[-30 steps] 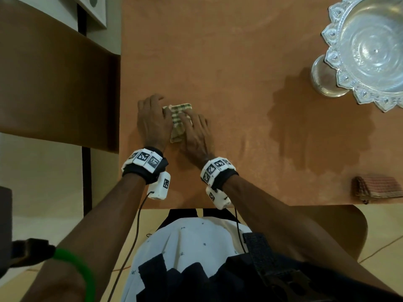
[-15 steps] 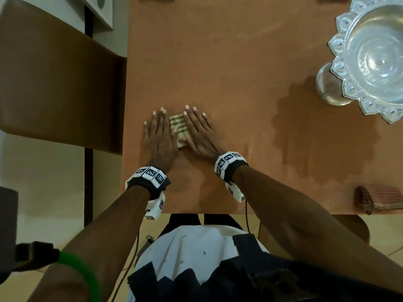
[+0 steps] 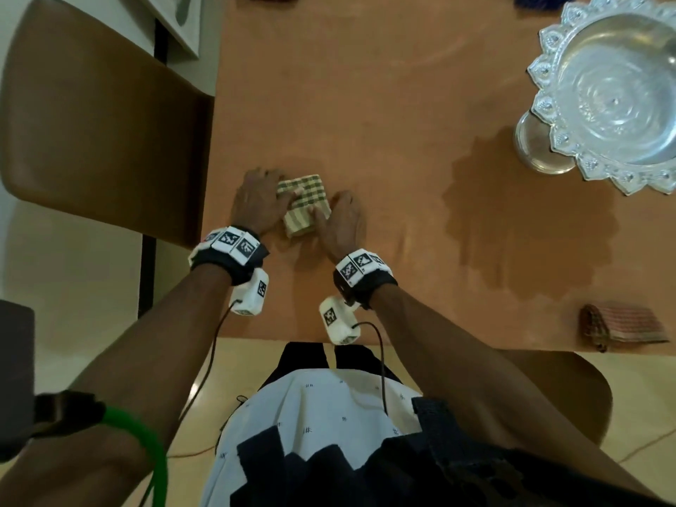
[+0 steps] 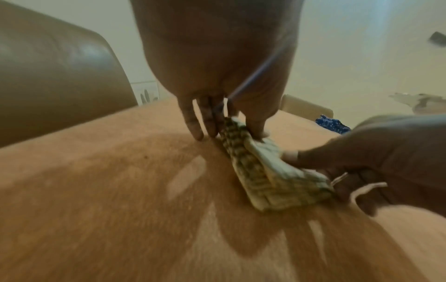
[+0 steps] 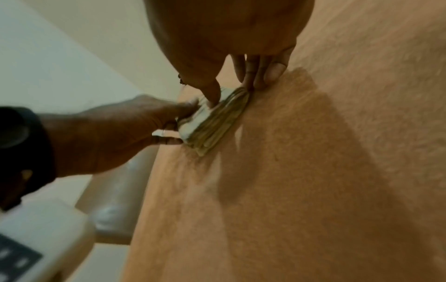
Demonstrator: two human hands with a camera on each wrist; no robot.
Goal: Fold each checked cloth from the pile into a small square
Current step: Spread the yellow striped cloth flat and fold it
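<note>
A green-and-cream checked cloth, folded into a small thick square, lies on the orange table near its left edge. My left hand holds the cloth's left side, thumb on top and fingers down at its edge on the table. My right hand holds the right near side the same way. In the left wrist view the thumb presses the cloth against the fingers. The right wrist view shows the cloth pinched between my thumb and fingers.
A large silver footed bowl stands at the back right. A folded red checked cloth lies at the table's near right edge. A blue cloth sits at the far edge. A brown chair stands left of the table.
Half a second ago both hands lay flat on the cloth. They have since slid apart to its sides and now pinch its edges, uncovering its top.
</note>
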